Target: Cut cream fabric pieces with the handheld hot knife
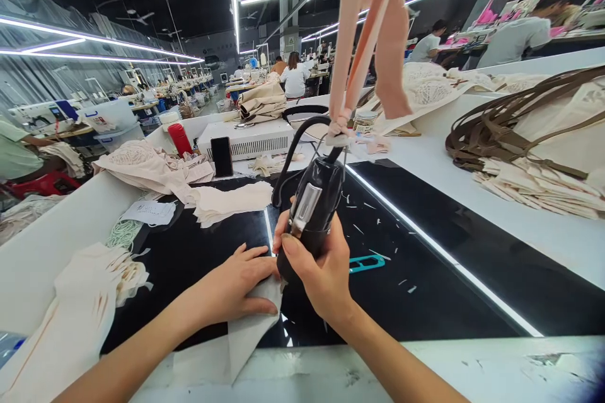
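Note:
My right hand (317, 267) is wrapped round a black hand-held cutting tool (312, 208) with a silver trigger plate, held upright; its black cord loops up to a hanging pink strap (366, 38). My left hand (236, 283) lies flat, fingers stretched, pressing a white fabric piece (246, 327) against the glossy black work surface (425, 277). The tool's lower end meets the fabric right beside my left fingertips. The tool's blade is hidden behind my hand.
A stack of cream fabric pieces (227, 201) lies behind my left hand, more cream pieces (70, 321) at the left. A teal template (366, 262) and scraps lie to the right. Brown straps (510, 126), a phone (222, 156), a red bottle (180, 138). Other workers sit far off.

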`<state>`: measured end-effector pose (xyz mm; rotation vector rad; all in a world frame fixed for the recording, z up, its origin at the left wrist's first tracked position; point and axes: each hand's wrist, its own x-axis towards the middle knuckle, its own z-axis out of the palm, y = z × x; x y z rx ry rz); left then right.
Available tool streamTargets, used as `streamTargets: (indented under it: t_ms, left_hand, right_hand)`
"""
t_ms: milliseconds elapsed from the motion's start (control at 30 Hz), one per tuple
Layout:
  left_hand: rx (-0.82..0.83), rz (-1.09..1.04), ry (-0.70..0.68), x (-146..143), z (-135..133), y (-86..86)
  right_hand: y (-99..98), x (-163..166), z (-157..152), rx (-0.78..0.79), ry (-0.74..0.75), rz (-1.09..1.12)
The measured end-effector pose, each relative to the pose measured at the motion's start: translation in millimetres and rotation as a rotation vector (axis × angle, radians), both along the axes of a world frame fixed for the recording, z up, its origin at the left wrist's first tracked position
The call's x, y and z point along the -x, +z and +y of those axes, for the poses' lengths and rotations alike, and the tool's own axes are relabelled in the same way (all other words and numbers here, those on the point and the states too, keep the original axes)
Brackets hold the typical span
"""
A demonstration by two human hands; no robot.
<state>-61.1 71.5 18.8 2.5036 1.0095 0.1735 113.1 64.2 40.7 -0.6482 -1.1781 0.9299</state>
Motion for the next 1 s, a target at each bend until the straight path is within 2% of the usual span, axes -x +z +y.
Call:
streamTargets:
  t_ms: [200, 433, 733, 867, 1000]
  left_hand:
    - [0.009, -0.030, -0.008, 1.4, 1.2, 1.2]
    - [0.029, -0.022, -0.016, 3.5, 3.0, -1.4]
    - [0.048, -0.044, -0.008, 4.8, 7.2, -6.2]
    - [-0.033, -0.047, -0.022, 5.9, 1.2, -5.7]
    - [-0.280, -0.096, 0.165, 8.4, -30.5, -9.6]
  right_hand:
    - [-3.9, 1.0, -3.6, -0.004, -0.005, -0.045]
    - [-1.4, -0.5, -7.8, -0.005, 0.019, 0.014]
    - [-10.9, 2.2, -10.7, -0.034, 0.025, -0.014]
    - [-8.0, 1.4, -10.7, -0.052, 0.023, -0.016]
    - [-2.9, -2.1, -10.5, -0.060, 0.007, 0.009]
